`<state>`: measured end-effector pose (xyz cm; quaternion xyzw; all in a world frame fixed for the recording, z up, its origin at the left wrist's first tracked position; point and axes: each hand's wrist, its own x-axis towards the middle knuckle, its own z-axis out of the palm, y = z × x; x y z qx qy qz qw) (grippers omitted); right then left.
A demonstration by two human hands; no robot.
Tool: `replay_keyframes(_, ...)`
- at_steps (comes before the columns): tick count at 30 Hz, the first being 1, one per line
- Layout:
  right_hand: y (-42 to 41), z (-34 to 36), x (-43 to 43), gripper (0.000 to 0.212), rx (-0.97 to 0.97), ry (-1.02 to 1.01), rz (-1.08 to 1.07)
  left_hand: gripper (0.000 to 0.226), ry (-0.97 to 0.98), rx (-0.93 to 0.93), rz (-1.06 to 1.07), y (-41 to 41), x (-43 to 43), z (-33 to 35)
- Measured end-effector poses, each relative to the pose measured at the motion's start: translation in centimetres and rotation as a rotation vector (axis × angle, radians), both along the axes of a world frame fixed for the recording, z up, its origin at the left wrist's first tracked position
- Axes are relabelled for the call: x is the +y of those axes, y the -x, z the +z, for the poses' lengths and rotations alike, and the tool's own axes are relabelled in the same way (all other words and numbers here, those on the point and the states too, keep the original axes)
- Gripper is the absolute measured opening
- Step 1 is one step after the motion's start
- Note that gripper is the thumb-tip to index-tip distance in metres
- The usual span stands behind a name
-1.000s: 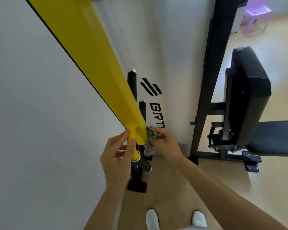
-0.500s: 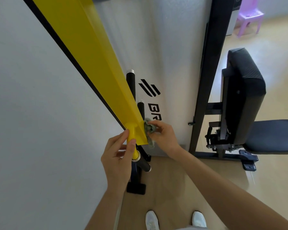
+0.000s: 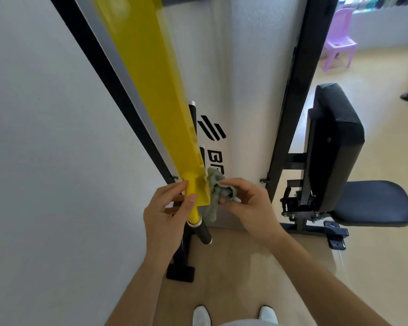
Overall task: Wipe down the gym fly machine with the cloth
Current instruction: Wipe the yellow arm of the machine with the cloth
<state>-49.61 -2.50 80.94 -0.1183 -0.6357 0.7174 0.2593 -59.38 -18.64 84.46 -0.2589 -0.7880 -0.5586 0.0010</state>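
Observation:
A long yellow arm [image 3: 158, 95] of the fly machine slants down from the top toward me and ends in a black handle grip [image 3: 201, 234]. My left hand [image 3: 167, 220] pinches the arm's lower end between thumb and fingers. My right hand [image 3: 250, 208] holds a crumpled grey-green cloth [image 3: 216, 194] pressed against the right edge of the arm's lower end. Part of the cloth hangs down below the arm.
The machine's white shroud [image 3: 240, 90] with a black logo stands behind, framed by black uprights [image 3: 292, 97]. A black padded backrest [image 3: 335, 142] and seat [image 3: 372, 203] sit at the right. A purple plastic chair [image 3: 339, 41] stands far right. A white wall fills the left.
The view has swung right, showing more of the black left upright. My right hand with the cloth has stayed at the arm's lower right edge, shifting slightly; my left hand keeps its hold.

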Motion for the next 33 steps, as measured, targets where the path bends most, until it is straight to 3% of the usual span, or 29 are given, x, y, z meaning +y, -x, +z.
replay_keyframes(4, -1.1, 2.8, -0.4, 0.04, 0.064, -0.124, 0.013, 0.031, -0.032, 0.014, -0.126, -0.1, -0.4, 2.6)
replay_keyframes(7, -1.0, 4.0, -1.5, 0.038, 0.104, -0.162, 0.074, 0.04, -0.08, -0.134, -0.307, -0.8, -0.8, 3.8)
replay_keyframes(10, -0.6, 4.8, -2.9, 0.045, 0.122, -0.154, 0.129, 0.044, -0.101, -0.21, -0.288, -0.7, -1.5, 3.5)
replay_keyframes(13, -0.2, 5.2, -4.1, 0.045, 0.042, -0.149, 0.061, 0.026, -0.173, -0.223, -0.203, 0.6, -2.6, 2.5)
replay_keyframes(16, 1.0, 5.2, -4.9, 0.04, -0.103, -0.193, -0.202, 0.028, -0.234, -0.279, -0.125, 3.0, -3.7, 1.3)
replay_keyframes(18, 1.9, 4.7, -5.4, 0.049, -0.195, -0.246, -0.289, 0.029, -0.205, -0.306, -0.081, 4.9, -3.7, 0.5)
replay_keyframes(22, 3.4, 3.3, -6.5, 0.079, -0.324, -0.34, -0.257, 0.033, -0.292, -0.471, -0.146, 7.7, -2.3, -0.7)
replay_keyframes(28, 5.6, 2.6, -6.7, 0.084, -0.276, -0.394, -0.298, 0.041, -0.185, -0.305, -0.4, 9.2, 0.2, -3.2)
replay_keyframes(33, 5.3, 2.3, -6.6, 0.085, -0.328, -0.439, -0.365, 0.036, -0.056, -0.364, -0.459, 10.3, 0.4, -7.8)
